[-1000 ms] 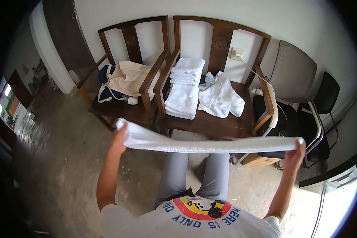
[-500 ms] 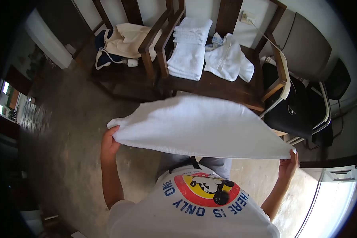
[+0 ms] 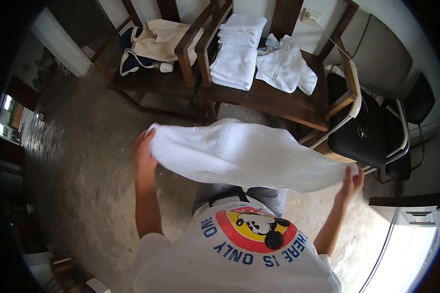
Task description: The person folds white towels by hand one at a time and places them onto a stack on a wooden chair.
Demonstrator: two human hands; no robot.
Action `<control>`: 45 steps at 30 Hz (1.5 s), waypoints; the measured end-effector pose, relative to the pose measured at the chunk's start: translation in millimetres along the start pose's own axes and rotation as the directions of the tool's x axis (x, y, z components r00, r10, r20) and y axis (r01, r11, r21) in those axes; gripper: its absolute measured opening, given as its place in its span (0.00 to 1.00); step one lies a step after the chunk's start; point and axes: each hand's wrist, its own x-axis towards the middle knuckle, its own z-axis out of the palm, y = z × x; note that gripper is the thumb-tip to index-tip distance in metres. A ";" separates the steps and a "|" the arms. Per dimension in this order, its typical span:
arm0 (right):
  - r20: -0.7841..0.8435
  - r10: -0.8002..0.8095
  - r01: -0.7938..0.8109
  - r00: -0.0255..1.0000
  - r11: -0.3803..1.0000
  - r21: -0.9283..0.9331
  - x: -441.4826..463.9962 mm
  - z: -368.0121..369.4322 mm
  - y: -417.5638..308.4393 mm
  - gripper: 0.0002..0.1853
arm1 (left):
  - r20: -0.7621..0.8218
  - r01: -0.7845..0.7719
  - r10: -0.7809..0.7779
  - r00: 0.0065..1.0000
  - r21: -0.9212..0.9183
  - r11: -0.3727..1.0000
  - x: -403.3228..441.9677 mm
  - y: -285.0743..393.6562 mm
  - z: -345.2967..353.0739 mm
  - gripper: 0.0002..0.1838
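A white towel [image 3: 239,151] hangs in the air in front of my body, stretched sideways between both hands. My left hand [image 3: 145,149] is closed on one corner, at the towel's left end. At the opposite end, my right hand [image 3: 351,181] pinches another corner. The cloth sags and ripples between them, and its far edge bulges upward in the middle. Past it, a stack of folded white towels [image 3: 233,63] lies on a wooden seat, with a crumpled white towel [image 3: 286,63] to its right.
The dark wooden bench [image 3: 269,105] with armrests stands ahead. Beige and navy cloth [image 3: 161,41] and a white plug-like item [image 3: 166,67] lie on the wooden chair at left. Black chairs [image 3: 359,132] stand at right. A cord runs from a wall socket [image 3: 311,17].
Both hands have moved up and slightly inward with the towel. Its near edge, taut before, now curves and sags. The view has shifted a little.
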 end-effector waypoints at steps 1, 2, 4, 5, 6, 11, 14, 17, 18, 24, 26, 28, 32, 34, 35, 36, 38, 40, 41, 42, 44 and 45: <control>0.055 -0.070 0.070 0.996 0.998 0.003 -5.6 31.4 -11.6 0.11 | -0.006 -0.041 0.041 0.999 0.040 0.998 -6.8 3.1 38.2 0.15; 0.113 -0.032 0.037 0.993 0.998 -0.042 -10.7 53.1 -11.5 0.11 | 0.032 -0.072 0.070 0.997 0.064 0.995 -3.3 -6.5 62.3 0.15; 0.324 -0.130 0.131 0.937 0.991 0.019 -34.9 108.3 -19.1 0.10 | 0.131 -0.056 0.037 0.991 0.151 0.987 -10.2 -30.1 119.5 0.15; 0.444 -0.112 0.109 0.889 0.993 0.031 -52.9 132.8 -30.7 0.10 | 0.249 -0.043 0.000 0.968 0.164 0.986 -21.5 -45.7 144.9 0.14; 0.526 -0.114 0.081 0.843 0.993 0.086 -73.4 157.0 -56.9 0.10 | 0.362 -0.032 -0.036 0.932 0.180 0.983 -35.3 -62.3 167.7 0.14; 0.629 -0.056 0.003 0.775 0.996 0.085 -126.0 193.5 -32.6 0.13 | 0.510 0.186 -0.283 0.812 0.233 0.954 -89.5 -125.2 203.4 0.14; 0.670 0.049 -0.206 0.740 0.966 0.157 -130.3 185.7 -7.4 0.15 | 0.489 0.329 -0.355 0.797 0.142 0.934 -91.5 -129.5 188.5 0.16; 0.712 0.160 -0.291 0.684 0.955 0.065 -131.4 179.6 -0.9 0.16 | 0.476 0.425 -0.407 0.780 0.075 0.902 -95.6 -139.0 177.2 0.15; 0.720 0.197 -0.326 0.666 0.944 0.044 -132.3 179.5 0.2 0.16 | 0.469 0.446 -0.417 0.778 0.055 0.893 -96.1 -143.0 173.4 0.14; 0.589 0.167 -0.348 0.791 0.914 0.208 -133.7 187.9 -1.9 0.16 | 0.393 0.342 -0.358 0.847 0.114 0.933 -89.6 -147.8 167.7 0.09; 0.611 0.164 -0.304 0.774 0.944 0.131 -130.4 185.4 -2.5 0.15 | 0.393 0.135 -0.196 0.899 0.176 0.975 -87.9 -140.1 173.9 0.09; 0.667 0.177 -0.267 0.724 0.963 0.033 -129.7 185.1 -2.7 0.15 | 0.420 -0.024 -0.082 0.904 0.241 0.970 -87.3 -140.1 176.3 0.09; 0.707 0.190 -0.388 0.681 0.913 0.129 -131.8 198.6 -15.7 0.14 | 0.486 -0.155 -0.024 0.874 0.325 0.933 -90.7 -139.1 184.4 0.11; 0.716 0.184 -0.400 0.673 0.905 0.145 -129.0 199.7 -17.1 0.15 | 0.512 -0.185 -0.012 0.859 0.332 0.925 -91.5 -135.9 184.6 0.12; 0.720 0.182 -0.408 0.669 0.900 0.152 -128.8 199.8 -16.9 0.14 | 0.513 -0.189 -0.009 0.858 0.333 0.924 -92.4 -136.0 184.0 0.12; 0.724 0.181 -0.416 0.666 0.895 0.159 -128.8 198.9 -17.0 0.14 | 0.515 -0.192 -0.008 0.857 0.333 0.923 -93.9 -136.3 183.6 0.13; 0.728 0.225 -0.479 0.647 0.863 0.158 -127.1 197.0 -18.8 0.14 | 0.520 -0.228 0.023 0.854 0.334 0.914 -95.0 -139.8 182.5 0.14; 0.741 0.252 -0.533 0.623 0.830 0.165 -126.0 195.2 -20.7 0.15 | 0.525 -0.293 0.081 0.847 0.335 0.895 -94.3 -148.1 179.1 0.16; 0.750 0.257 -0.555 0.609 0.814 0.172 -125.4 193.9 -21.8 0.15 | 0.530 -0.299 0.081 0.844 0.342 0.891 -95.2 -145.2 180.5 0.16; 0.760 0.262 -0.578 0.595 0.796 0.178 -124.9 192.8 -22.2 0.15 | 0.534 -0.305 0.080 0.842 0.348 0.886 -96.9 -139.8 183.0 0.16; 0.773 0.239 -0.562 0.588 0.808 0.178 -125.4 190.9 -19.0 0.15 | 0.527 -0.290 0.067 0.847 0.353 0.889 -96.9 -138.1 182.5 0.16; 0.779 0.228 -0.554 0.584 0.813 0.178 -125.5 189.8 -17.9 0.15 | 0.516 -0.269 0.054 0.855 0.352 0.896 -95.0 -141.3 180.0 0.17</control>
